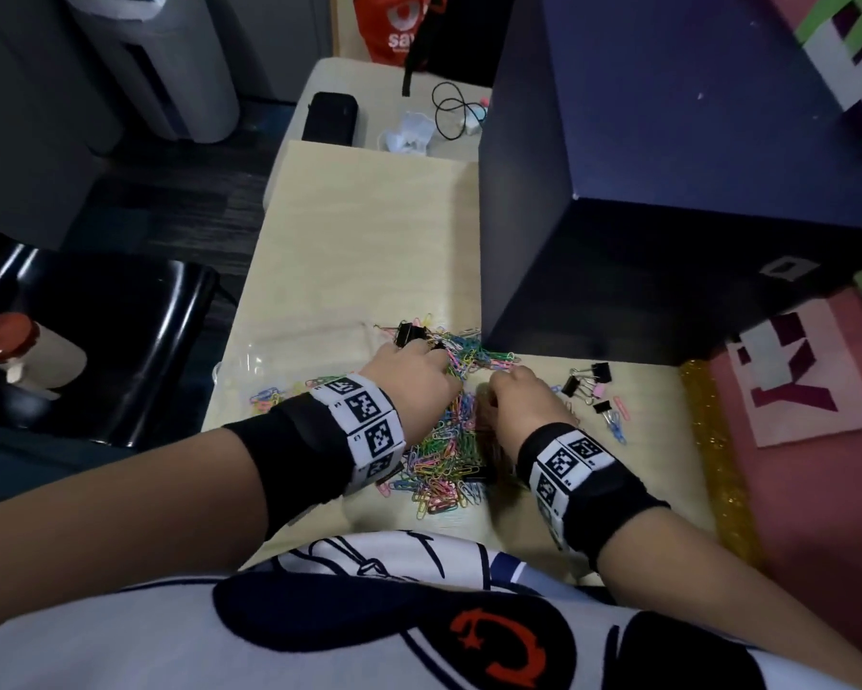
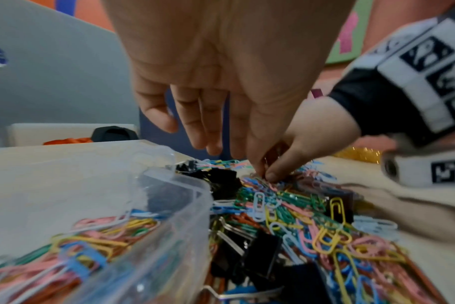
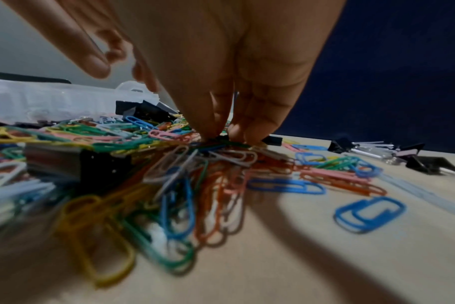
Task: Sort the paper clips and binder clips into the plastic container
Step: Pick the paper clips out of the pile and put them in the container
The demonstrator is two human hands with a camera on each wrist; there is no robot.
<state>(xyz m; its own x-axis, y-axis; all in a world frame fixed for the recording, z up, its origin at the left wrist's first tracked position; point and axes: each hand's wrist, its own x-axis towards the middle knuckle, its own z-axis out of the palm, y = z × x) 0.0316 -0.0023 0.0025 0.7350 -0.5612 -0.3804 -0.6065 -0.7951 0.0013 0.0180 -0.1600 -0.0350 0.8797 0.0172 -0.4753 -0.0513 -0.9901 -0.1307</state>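
A heap of coloured paper clips (image 1: 449,455) (image 2: 286,205) (image 3: 169,164) lies on the wooden table, with black binder clips (image 1: 411,333) (image 3: 73,162) mixed in. The clear plastic container (image 1: 289,351) (image 2: 185,185) stands left of it, with paper clips inside. My right hand (image 1: 498,390) (image 3: 221,136) pinches a small dark clip at the heap's top, likely a binder clip. My left hand (image 1: 434,366) (image 2: 256,170) reaches down to the same spot. Its other three fingers hang straight, and whether it holds anything is hidden.
A tall dark blue box (image 1: 643,191) stands right behind the heap. Several binder clips (image 1: 588,383) (image 3: 377,148) lie apart on the right. A gold glitter strip (image 1: 718,465) edges the table there. A black pouch (image 1: 329,117) and a cable (image 1: 451,109) lie at the far end.
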